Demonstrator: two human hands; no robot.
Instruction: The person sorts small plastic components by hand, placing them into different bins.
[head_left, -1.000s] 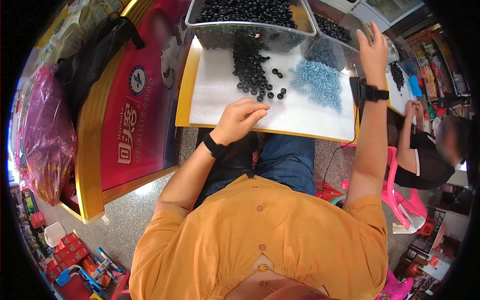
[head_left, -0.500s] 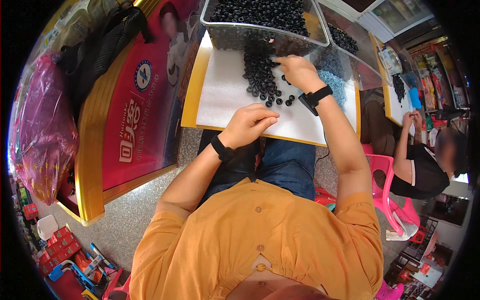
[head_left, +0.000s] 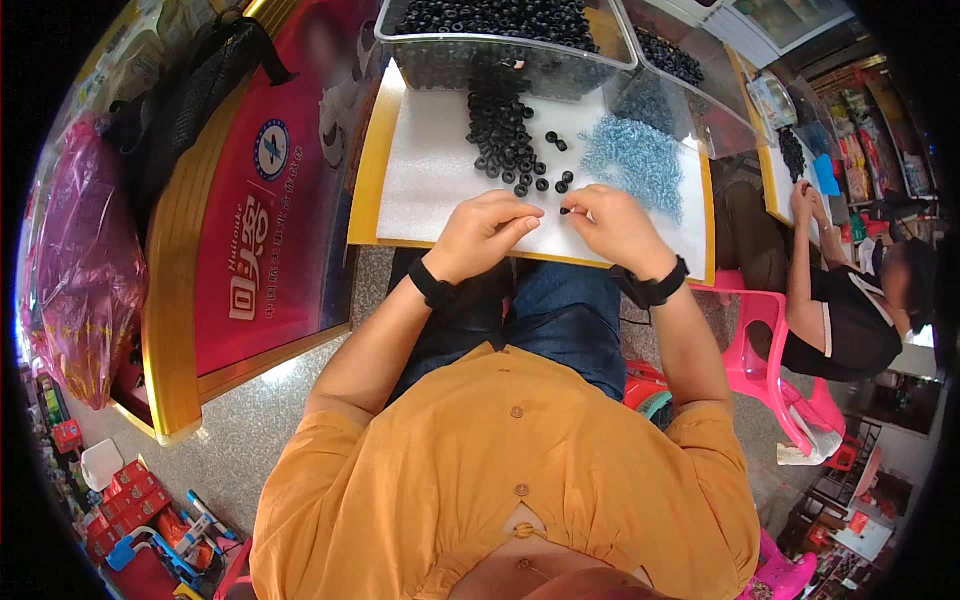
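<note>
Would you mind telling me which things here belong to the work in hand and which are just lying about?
In use:
left hand and right hand, fingertips meeting over a small black ring
loose black rings
pile of blue-grey screws
white foam mat
clear bin of rings

Lying about:
pink plastic bag
black bag
pink chair

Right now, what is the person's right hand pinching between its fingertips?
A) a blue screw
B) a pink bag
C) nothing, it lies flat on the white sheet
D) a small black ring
D: the right hand pinches a small black ring at its fingertips, close to the left hand, over the white sheet, while the loose black rings and the blue pile lie beyond.
</note>
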